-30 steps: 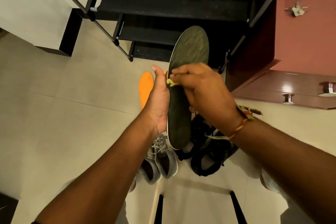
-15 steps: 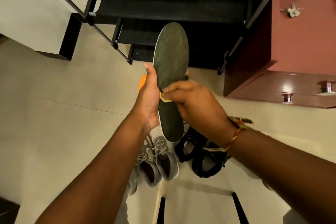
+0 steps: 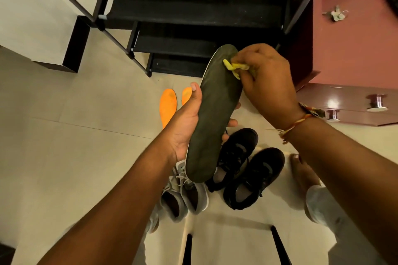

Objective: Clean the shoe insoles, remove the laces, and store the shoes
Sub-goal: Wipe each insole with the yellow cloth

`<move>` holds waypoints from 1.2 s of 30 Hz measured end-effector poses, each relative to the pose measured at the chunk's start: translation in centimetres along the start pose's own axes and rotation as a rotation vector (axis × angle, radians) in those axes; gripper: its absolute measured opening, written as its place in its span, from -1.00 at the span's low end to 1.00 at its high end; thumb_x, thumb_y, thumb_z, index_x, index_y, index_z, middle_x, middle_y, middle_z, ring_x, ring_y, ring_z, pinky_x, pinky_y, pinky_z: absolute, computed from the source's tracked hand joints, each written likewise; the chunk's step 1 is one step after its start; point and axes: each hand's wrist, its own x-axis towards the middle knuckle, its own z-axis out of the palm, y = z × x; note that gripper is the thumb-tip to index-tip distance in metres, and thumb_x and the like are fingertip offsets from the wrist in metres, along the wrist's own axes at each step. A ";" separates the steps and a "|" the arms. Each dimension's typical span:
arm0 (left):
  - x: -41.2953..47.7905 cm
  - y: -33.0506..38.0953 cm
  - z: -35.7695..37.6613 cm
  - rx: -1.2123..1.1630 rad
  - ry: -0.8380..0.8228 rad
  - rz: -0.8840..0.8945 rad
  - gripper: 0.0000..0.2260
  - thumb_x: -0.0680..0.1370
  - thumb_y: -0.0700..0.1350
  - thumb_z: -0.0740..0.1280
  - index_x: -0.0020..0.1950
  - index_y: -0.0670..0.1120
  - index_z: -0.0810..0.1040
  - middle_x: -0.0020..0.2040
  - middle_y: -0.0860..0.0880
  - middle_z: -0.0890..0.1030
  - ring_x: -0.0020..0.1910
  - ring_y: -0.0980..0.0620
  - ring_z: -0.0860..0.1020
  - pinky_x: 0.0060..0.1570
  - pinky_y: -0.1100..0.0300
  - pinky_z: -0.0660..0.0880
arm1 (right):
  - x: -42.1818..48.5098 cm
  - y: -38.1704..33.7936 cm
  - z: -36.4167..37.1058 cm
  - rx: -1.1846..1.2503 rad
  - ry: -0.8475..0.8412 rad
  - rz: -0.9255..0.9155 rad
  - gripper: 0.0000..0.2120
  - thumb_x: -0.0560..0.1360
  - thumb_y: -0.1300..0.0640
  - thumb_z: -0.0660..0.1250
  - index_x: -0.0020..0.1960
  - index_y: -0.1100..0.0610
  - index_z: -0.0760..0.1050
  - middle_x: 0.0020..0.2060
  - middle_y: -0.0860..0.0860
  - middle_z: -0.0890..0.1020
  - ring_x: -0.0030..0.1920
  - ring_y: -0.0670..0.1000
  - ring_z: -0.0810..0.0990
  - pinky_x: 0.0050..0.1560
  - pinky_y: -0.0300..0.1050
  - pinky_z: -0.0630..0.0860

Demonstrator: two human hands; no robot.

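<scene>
My left hand (image 3: 185, 122) is gripping the dark insole (image 3: 215, 118) by its side. My right hand (image 3: 269, 79) is pinching the yellow cloth (image 3: 233, 66), now wiping at the toe end rather than mid-length, above the black shoes (image 3: 254, 170).

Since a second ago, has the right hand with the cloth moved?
Yes. The right hand, pinching the yellow cloth, has gone from the insole middle up to its toe end, closer to the shoe rack bottom shelves.
</scene>
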 end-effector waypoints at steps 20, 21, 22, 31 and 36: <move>0.4 0.0 0.2 0.129 0.082 0.193 -0.63 0.57 -0.49 0.17 0.31 -0.19 0.46 0.04 -0.23 0.67 0.08 -0.17 0.66 0.09 -0.08 0.63 | -2.9 -3.9 2.2 0.250 -0.128 -0.114 -0.78 0.45 0.32 0.43 0.06 0.14 0.70 0.05 0.03 0.68 0.08 -0.02 0.64 0.16 -0.13 0.57; 0.2 0.1 0.2 0.147 0.082 0.199 -0.67 0.57 -0.51 0.16 0.23 -0.21 0.49 -0.03 -0.19 0.69 0.04 -0.13 0.68 0.00 0.04 0.64 | -3.3 -4.4 2.2 0.266 -0.151 -0.154 -0.80 0.45 0.30 0.44 0.04 0.13 0.70 0.04 0.02 0.68 0.07 -0.03 0.64 0.13 -0.12 0.58; 0.1 0.1 0.1 0.162 0.090 0.200 -0.69 0.56 -0.52 0.15 0.18 -0.22 0.50 -0.07 -0.17 0.70 0.03 -0.11 0.69 -0.02 0.09 0.64 | -3.5 -4.6 2.2 0.267 -0.165 -0.190 -0.81 0.45 0.29 0.44 0.03 0.14 0.70 0.03 0.03 0.69 0.06 -0.02 0.65 0.10 -0.11 0.59; 0.3 -1.0 0.0 0.372 0.077 0.116 -0.53 0.61 -0.44 0.17 0.45 -0.06 0.41 0.28 -0.21 0.60 0.30 -0.20 0.56 0.36 -0.20 0.44 | 0.0 -1.1 0.1 0.064 0.015 -0.008 -0.86 0.50 0.21 0.43 0.05 0.14 0.69 0.00 0.07 0.66 0.03 -0.01 0.62 0.10 -0.04 0.60; 0.5 -0.7 -0.4 0.431 0.165 0.152 -0.58 0.59 -0.44 0.22 0.40 -0.12 0.43 0.15 -0.19 0.65 0.22 -0.22 0.60 0.28 -0.22 0.50 | -2.6 -4.1 1.7 0.174 -0.079 -0.063 -0.83 0.44 0.27 0.45 0.00 0.12 0.71 -0.01 0.02 0.68 0.01 -0.01 0.64 0.07 -0.03 0.60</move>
